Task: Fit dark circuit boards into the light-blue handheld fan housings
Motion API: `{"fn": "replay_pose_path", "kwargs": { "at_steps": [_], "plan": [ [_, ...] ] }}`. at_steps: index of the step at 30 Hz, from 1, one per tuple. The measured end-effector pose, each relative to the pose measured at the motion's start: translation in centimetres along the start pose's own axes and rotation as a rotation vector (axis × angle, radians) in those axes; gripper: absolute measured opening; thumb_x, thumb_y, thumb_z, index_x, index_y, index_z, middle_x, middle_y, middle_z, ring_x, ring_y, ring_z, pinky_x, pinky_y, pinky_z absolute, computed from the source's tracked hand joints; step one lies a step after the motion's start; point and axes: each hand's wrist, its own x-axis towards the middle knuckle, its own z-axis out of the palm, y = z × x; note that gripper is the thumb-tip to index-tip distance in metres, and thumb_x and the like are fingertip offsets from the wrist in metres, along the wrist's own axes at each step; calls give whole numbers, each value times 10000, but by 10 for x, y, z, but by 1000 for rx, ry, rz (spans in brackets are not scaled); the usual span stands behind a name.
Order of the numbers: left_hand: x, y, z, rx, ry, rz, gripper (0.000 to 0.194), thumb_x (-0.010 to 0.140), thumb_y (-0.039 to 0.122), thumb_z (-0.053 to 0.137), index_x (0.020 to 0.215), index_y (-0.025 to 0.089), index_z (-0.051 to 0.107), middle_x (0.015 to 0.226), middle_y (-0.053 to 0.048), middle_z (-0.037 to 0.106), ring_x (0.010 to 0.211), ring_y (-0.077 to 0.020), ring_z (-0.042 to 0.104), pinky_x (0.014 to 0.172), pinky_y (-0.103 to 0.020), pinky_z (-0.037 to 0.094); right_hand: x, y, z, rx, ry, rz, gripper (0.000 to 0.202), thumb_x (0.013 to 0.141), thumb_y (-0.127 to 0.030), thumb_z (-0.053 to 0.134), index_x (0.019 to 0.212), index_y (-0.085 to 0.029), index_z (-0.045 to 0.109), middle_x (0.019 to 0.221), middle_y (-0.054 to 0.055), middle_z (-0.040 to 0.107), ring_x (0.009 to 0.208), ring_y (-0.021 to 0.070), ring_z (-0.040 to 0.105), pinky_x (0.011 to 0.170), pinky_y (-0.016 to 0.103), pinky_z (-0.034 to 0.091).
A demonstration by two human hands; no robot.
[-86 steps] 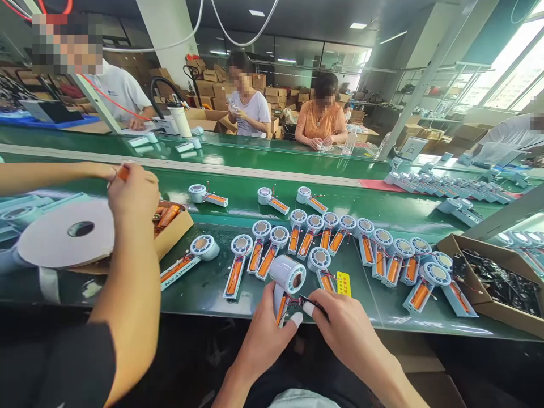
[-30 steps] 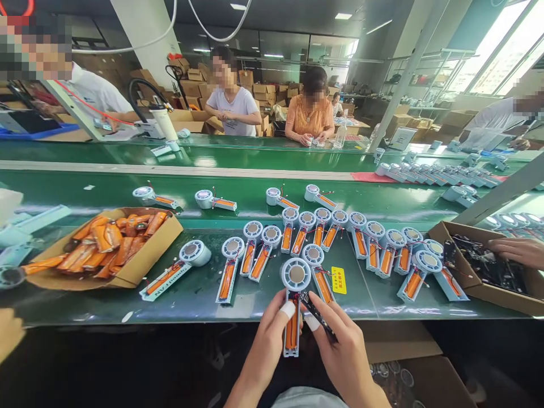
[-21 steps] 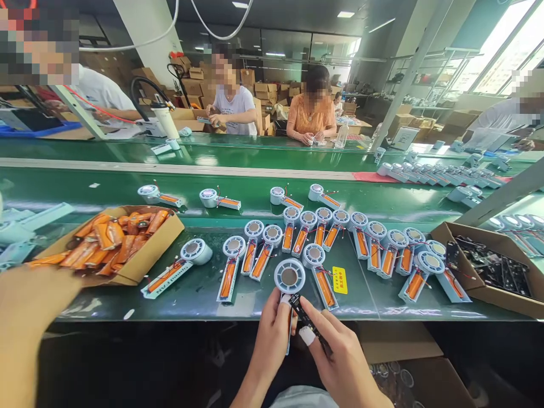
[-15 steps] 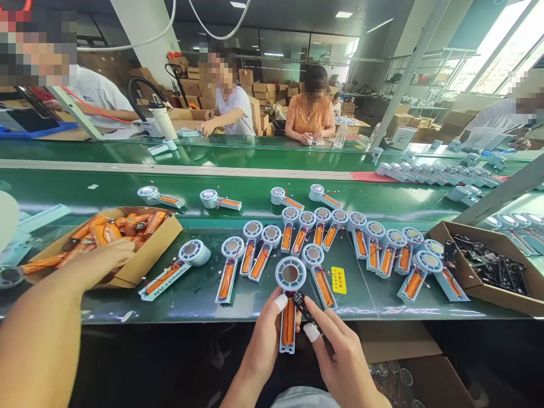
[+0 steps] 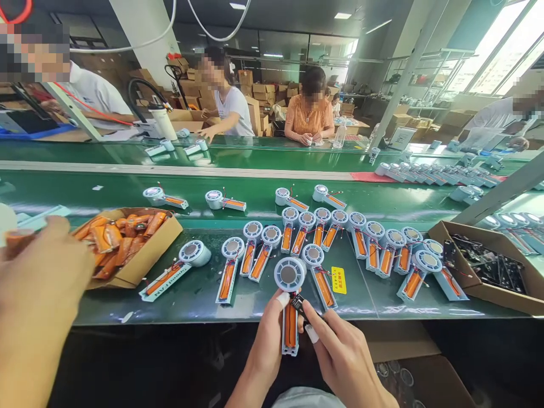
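My left hand (image 5: 268, 334) is closed round the open handle of a light-blue handheld fan (image 5: 289, 275), whose round head points away from me. An orange battery (image 5: 290, 330) lies in the handle's channel. Between the thumb and fingers of my right hand (image 5: 342, 348) is a small black circuit board (image 5: 298, 304), tilted against the upper right side of the handle, by the neck. Dark wires show there, but my fingers hide how they join. Both thumbs wear white covers. Just beyond, several similar fans (image 5: 322, 224) lie on the bench with their orange batteries exposed.
A cardboard box of orange batteries (image 5: 144, 249) stands at left, near a co-worker's blurred arm (image 5: 42, 306). At right is a box of black circuit boards (image 5: 442, 238). A yellow label (image 5: 339, 280) lies on the bench. Fans sit on the green conveyor (image 5: 255, 178); co-workers sit beyond.
The co-worker's hand at left has come out of the battery box and moved left with an orange thing. Fans on the conveyor have shifted slightly right. My hands have barely moved.
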Motion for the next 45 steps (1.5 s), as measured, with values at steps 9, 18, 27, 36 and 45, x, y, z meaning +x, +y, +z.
{"fn": "replay_pose_path", "kwargs": {
  "at_steps": [9,18,27,36,45],
  "plan": [
    [0,-5,-7,34,20,15,369,786,403,643,1070,172,686,846,-3,672,648,-118,589,579,-228,494,-3,4,-2,94,-88,27,539,964,-121,414,1493,-223,422,811,41,588,650,172,614,576,271,523],
    [3,-6,0,-53,21,-11,368,817,443,629,1051,167,701,879,-38,724,733,-177,680,637,-268,545,-4,0,8,134,-17,131,520,996,-159,400,1510,-239,409,775,31,586,587,167,603,532,262,509],
    [3,-29,-1,196,145,155,529,918,485,561,1391,254,507,1583,-64,428,1520,-229,262,1240,-378,209,11,-15,18,158,-181,288,648,937,-139,367,1577,-218,305,897,89,715,714,228,715,616,293,566],
    [11,-25,-16,6,125,52,582,795,519,706,1285,216,619,1349,-119,662,1310,-306,564,1098,-418,441,8,-4,10,632,-454,369,755,960,-276,490,1612,-253,110,861,35,676,666,179,616,638,275,518],
    [19,8,-22,1077,50,292,403,908,493,414,856,213,699,784,-98,747,788,-295,699,728,-354,487,-2,-13,50,929,-180,681,629,972,-502,487,1505,-175,417,652,-5,606,519,126,458,485,220,373]
  ]
}}
